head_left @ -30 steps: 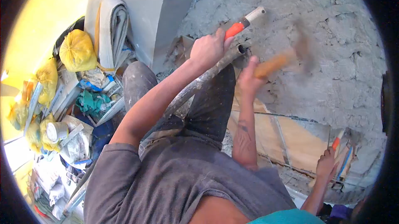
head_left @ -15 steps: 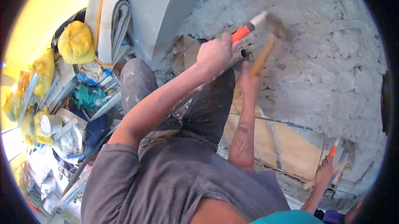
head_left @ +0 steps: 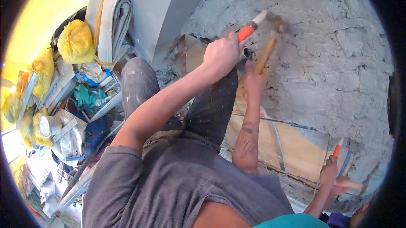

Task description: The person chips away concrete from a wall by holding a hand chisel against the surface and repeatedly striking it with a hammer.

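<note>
My left hand (head_left: 221, 56) is closed around a chisel (head_left: 245, 33) with an orange handle. Its pale metal end reaches up toward the rough grey wall surface (head_left: 321, 58). In my right hand (head_left: 253, 85), fingers wrapped round the wooden handle, is a hammer (head_left: 267, 53). The hammer's head is smeared by motion and lies close to the chisel's upper end; I cannot tell whether they touch. Just below my left hand is the open end of a pipe (head_left: 246, 52).
At lower right a co-worker's hand (head_left: 328, 172) holds another orange-handled chisel (head_left: 337, 150). Exposed tan panels (head_left: 292, 147) show along the lower wall. To the left lie yellow bags (head_left: 77, 41), a folded grey mat (head_left: 112, 20), a white bucket (head_left: 50, 126) and mixed debris.
The chisel and hammer head sit slightly further left in view, the hammer still blurred. The co-worker's other hand and tool have swung out to the right.
</note>
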`<action>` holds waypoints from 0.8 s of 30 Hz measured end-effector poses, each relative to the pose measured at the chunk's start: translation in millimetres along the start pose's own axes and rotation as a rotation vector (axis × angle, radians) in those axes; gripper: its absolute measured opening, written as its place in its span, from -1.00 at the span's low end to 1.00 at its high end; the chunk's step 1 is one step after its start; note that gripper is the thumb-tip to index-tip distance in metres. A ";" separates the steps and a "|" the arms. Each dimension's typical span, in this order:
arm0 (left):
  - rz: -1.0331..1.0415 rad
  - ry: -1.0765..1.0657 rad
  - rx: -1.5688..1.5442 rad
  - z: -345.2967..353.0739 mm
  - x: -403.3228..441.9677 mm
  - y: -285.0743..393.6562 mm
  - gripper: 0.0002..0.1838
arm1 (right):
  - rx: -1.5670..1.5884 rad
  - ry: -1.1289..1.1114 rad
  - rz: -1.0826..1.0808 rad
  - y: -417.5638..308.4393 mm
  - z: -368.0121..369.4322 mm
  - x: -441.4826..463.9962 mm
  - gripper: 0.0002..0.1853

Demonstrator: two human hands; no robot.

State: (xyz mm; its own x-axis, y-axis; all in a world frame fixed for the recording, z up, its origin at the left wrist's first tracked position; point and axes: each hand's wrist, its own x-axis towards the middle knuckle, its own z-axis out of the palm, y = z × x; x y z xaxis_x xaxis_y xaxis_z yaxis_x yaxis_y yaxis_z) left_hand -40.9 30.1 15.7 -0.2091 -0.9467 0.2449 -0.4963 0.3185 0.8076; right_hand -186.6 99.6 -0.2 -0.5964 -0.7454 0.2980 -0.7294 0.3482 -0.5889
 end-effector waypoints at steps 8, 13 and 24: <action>-0.060 -0.068 -0.046 -7.5 2.5 -20.7 -0.51 | 0.578 -0.036 0.153 -54.3 -88.4 -4.0 -0.58; -0.107 -0.102 -0.082 -4.5 11.6 -21.4 -0.50 | 0.927 0.053 -0.176 -81.0 -86.7 -1.6 -0.58; -0.185 -0.106 -0.159 1.9 8.8 -20.1 -0.48 | -0.011 -0.238 0.112 -47.8 -82.2 15.9 -0.51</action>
